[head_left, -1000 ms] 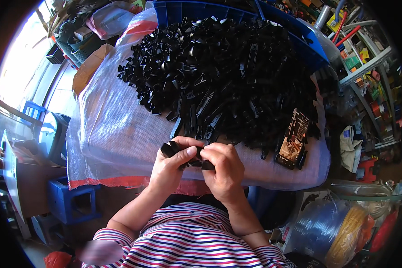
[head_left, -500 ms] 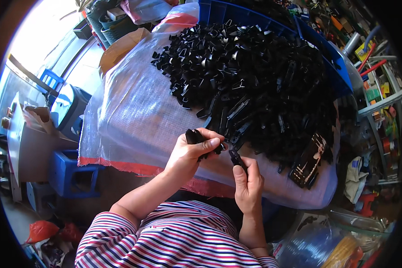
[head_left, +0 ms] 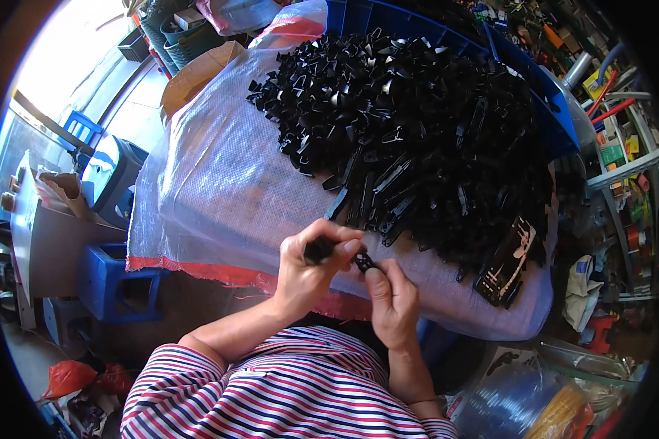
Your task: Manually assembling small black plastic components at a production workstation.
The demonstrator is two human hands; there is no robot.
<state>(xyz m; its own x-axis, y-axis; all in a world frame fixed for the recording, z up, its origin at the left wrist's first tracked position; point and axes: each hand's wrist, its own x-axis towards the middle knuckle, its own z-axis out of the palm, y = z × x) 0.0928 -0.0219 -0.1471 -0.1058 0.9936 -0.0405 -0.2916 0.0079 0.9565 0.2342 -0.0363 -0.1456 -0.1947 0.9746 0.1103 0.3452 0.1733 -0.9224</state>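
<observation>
My left hand (head_left: 300,274) is closed around some small black pieces (head_left: 318,251), blurred, which stick out between the fingers. In my right hand (head_left: 395,304), thumb and fingers pinch a narrow black part with holes (head_left: 363,261), and its far end reaches the left fingertips. Whether this part touches the pieces in the left hand I cannot tell. Just beyond both hands spreads a large heap of black parts (head_left: 388,110): small bent clips at the far left side, long slim strips nearer and to the right. The heap lies on a white woven sack (head_left: 212,168) with a red edge.
Blue crates (head_left: 556,117) stand behind the heap. A dark flat panel (head_left: 504,263) lies at its near right. Blue stools (head_left: 121,285) are at the left, a crowded metal rack (head_left: 630,168) at the right. Clear plastic bags (head_left: 520,395) sit at the lower right.
My right hand has moved left and slightly nearer to me, bringing its black part up to the left fingertips. The left hand has tilted and dropped a little.
</observation>
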